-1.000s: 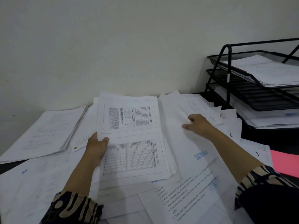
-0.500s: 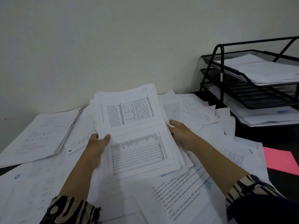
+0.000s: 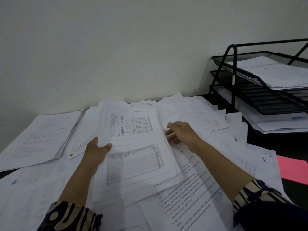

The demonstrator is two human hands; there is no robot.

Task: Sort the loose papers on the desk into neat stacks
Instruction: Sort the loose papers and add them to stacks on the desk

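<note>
At centre frame, paper stack [image 3: 133, 147] on the paper-strewn tabletop [image 3: 291, 144], left hand [image 3: 96, 150] gripping its left edge, thumb on top, right hand [image 3: 181, 132] at its right edge, fingers [image 3: 171, 135] loosely curled, grasp unclear, black three-tier tray rack [image 3: 233, 77] at right, sheets in top and bottom tiers.

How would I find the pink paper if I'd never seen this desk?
Start at the black wire tray rack by the wall on the right. On the dark desk nearer the person lies the pink paper, at the right edge. It is the only coloured sheet; all the others are white.
</note>
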